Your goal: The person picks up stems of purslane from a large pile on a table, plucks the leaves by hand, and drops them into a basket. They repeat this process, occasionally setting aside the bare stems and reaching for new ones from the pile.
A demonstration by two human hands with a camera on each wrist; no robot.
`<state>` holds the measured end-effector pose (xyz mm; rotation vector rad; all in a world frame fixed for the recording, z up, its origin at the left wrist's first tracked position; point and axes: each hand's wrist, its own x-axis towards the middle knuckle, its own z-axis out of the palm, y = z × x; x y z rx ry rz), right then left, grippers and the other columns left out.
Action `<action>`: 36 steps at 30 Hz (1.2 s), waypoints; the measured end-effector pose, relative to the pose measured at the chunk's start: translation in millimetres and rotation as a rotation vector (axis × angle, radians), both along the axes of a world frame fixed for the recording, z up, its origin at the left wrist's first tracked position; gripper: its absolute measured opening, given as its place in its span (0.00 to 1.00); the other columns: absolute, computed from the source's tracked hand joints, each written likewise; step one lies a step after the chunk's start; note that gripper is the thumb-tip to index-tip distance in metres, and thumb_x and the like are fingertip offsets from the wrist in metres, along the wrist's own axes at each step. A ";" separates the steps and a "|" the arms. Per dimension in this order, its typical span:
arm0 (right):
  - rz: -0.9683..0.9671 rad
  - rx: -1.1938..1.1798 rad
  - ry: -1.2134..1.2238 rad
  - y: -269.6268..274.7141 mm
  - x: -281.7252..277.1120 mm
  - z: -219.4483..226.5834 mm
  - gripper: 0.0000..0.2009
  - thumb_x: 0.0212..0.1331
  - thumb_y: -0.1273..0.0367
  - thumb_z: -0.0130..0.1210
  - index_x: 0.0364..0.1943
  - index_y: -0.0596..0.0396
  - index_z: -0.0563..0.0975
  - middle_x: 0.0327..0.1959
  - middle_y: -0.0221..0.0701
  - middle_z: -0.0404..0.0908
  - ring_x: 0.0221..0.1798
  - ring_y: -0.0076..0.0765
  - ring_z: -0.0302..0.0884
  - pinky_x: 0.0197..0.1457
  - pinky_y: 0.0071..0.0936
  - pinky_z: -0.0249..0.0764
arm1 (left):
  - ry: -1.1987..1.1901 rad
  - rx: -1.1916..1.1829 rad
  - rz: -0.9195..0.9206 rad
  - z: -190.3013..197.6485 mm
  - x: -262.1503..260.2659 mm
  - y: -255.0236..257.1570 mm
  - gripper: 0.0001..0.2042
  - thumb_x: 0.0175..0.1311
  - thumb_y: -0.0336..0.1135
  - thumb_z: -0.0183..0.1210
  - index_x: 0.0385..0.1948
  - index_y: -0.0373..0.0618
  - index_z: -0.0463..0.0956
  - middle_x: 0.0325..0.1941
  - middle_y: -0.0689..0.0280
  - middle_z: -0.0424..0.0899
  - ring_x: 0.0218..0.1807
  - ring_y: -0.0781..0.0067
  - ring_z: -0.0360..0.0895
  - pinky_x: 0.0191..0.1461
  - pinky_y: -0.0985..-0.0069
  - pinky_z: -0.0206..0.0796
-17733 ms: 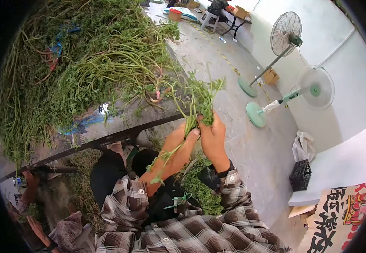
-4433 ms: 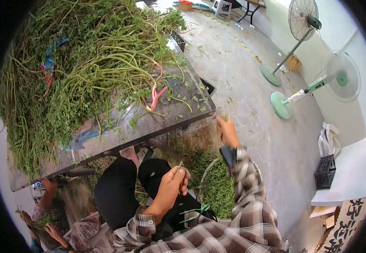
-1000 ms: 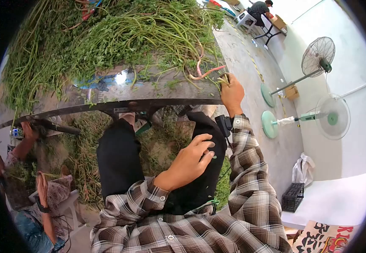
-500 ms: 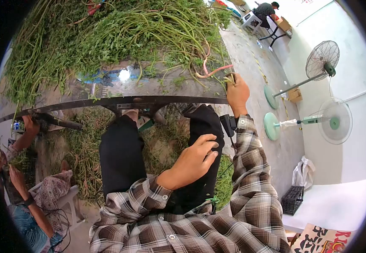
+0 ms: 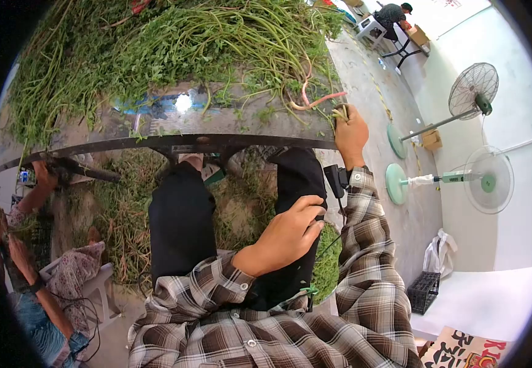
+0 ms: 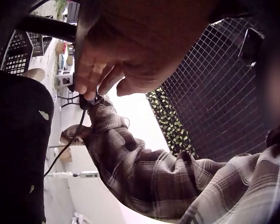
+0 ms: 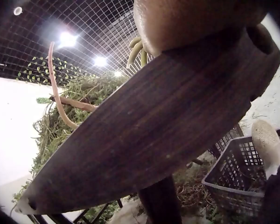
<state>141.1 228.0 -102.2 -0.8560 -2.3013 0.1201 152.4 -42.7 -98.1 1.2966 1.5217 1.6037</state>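
My left hand (image 5: 283, 239) hovers over the lap with relaxed, slightly bent fingers and nothing in them. In the left wrist view the same hand (image 6: 140, 51) shows its fingers pointing toward the other sleeve. My right hand (image 5: 352, 136) is at the near right corner of the dark table (image 5: 229, 126), gripping a few short green stems (image 5: 340, 113). Their pale ends poke out past the fingers; in the right wrist view the stems (image 7: 136, 52) show beside the hand, above the table edge. A pinkish root-like stem (image 5: 321, 100) lies just left of that hand.
A large heap of leafy green plants (image 5: 198, 49) covers the table's far side. A round container of greens (image 5: 327, 264) stands by my right leg. Black crates (image 7: 238, 182) sit below the table. Two fans (image 5: 471, 89) stand at right; another person's arms (image 5: 48, 303) appear at left.
Earlier both hands held a leafy sprig together; later the left pinched a small piece while the right reached out. Over the last second, both hands stay nearly still as the head view shifts slightly.
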 end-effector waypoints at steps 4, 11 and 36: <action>-0.003 -0.015 0.003 -4.3 -0.5 4.5 0.09 0.52 0.64 0.53 0.36 0.49 0.77 0.32 0.37 0.79 0.35 0.47 0.76 0.35 0.38 0.69 | 0.050 -0.007 0.017 -2.8 -1.8 -0.8 0.12 0.60 0.29 0.53 0.43 0.33 0.71 0.54 0.55 0.69 0.39 0.59 0.77 0.44 0.72 0.68; 0.003 0.005 0.013 -2.7 -0.4 2.7 0.08 0.52 0.65 0.53 0.35 0.49 0.77 0.31 0.36 0.79 0.35 0.47 0.76 0.35 0.37 0.69 | 0.035 -0.006 0.019 -2.4 1.4 -1.0 0.11 0.59 0.29 0.53 0.42 0.35 0.72 0.53 0.56 0.70 0.41 0.54 0.76 0.45 0.69 0.68; -0.003 -0.020 -0.011 -2.4 -0.5 3.1 0.09 0.52 0.65 0.54 0.37 0.48 0.77 0.33 0.36 0.80 0.36 0.46 0.77 0.37 0.37 0.70 | 0.109 0.031 0.059 -4.4 -3.0 -3.7 0.11 0.59 0.30 0.52 0.41 0.35 0.71 0.53 0.55 0.70 0.42 0.50 0.75 0.44 0.66 0.68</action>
